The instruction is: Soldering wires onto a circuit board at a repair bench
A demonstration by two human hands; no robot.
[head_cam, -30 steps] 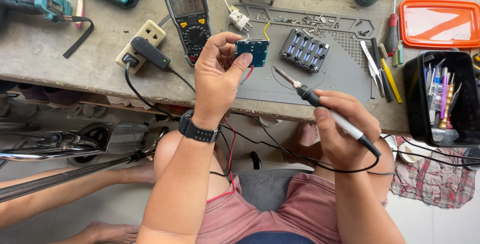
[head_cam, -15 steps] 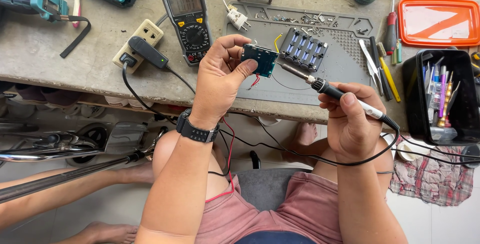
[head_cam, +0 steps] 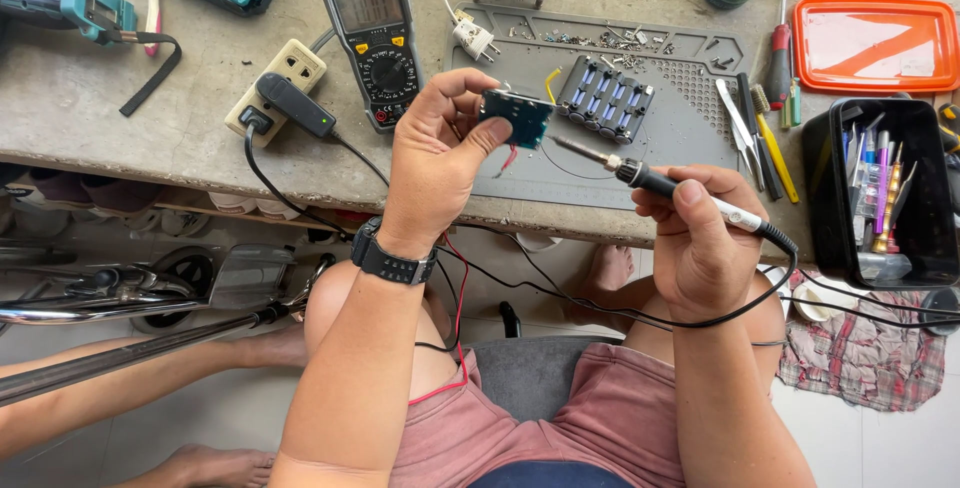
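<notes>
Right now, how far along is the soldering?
Done: battery pack sits assembled on the grey mat. In hand: left hand holds the small circuit board; right hand aims the soldering iron at it. Left: tip not yet touching; red wire dangles loose.

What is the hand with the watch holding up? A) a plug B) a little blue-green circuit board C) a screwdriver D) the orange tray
B: the left hand, the one with the watch, pinches a small teal circuit board above the grey mat, while the right hand points a soldering iron at it.
</notes>
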